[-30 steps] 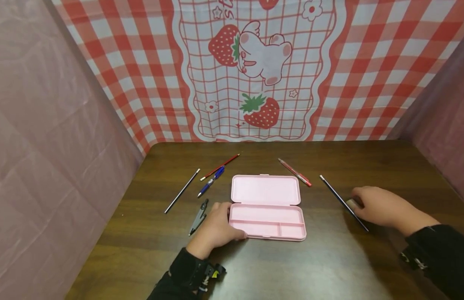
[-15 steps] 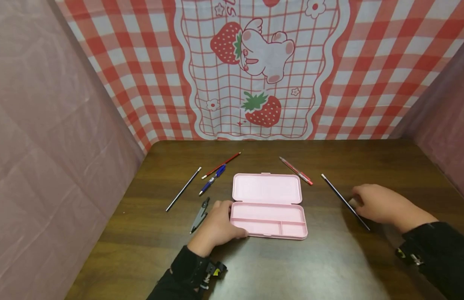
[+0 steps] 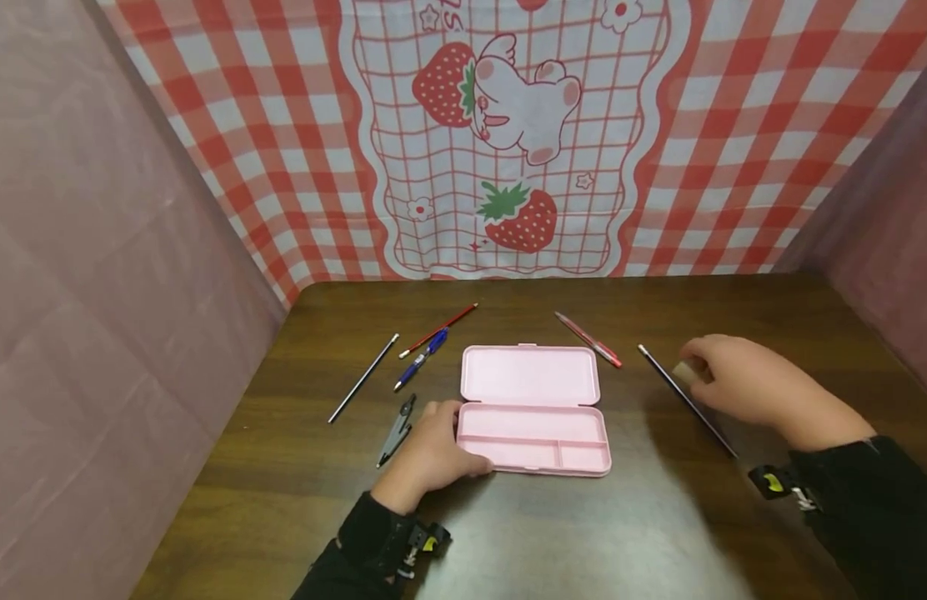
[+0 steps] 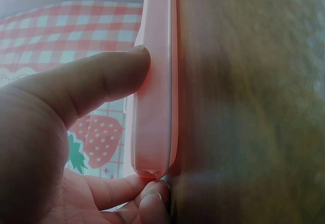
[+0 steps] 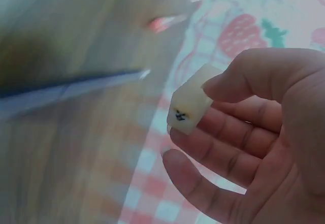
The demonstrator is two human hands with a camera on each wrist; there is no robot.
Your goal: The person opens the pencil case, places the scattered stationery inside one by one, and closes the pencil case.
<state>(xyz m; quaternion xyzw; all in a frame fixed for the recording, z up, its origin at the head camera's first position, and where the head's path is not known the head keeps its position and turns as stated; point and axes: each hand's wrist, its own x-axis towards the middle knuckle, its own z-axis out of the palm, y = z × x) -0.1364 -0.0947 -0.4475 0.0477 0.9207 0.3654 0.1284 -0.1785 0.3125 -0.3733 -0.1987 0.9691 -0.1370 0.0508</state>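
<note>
An opened pink pencil case (image 3: pixel 531 423) lies on the table, its lid folded back and its compartments bare. My left hand (image 3: pixel 432 454) grips the case's left end, thumb along the front wall in the left wrist view and fingers at the short side. Over on the right, my right hand (image 3: pixel 749 383) pinches a small off-white eraser (image 5: pixel 192 99) with a dark printed mark between thumb and fingers. The eraser is raised above the table, close by a dark striped pencil (image 3: pixel 688 402) lying there.
Left of the case lie a compass (image 3: pixel 396 432), a blue pen (image 3: pixel 422 360), a red pencil (image 3: pixel 438 331) and another dark pencil (image 3: pixel 363 378). A red pen (image 3: pixel 588 339) lies behind its right side. A checked strawberry cloth (image 3: pixel 508 142) hangs at the table's back edge.
My right hand has lifted from the table with the eraser and shifted up and slightly left, over the dark pencil. The left hand and the case have stayed put.
</note>
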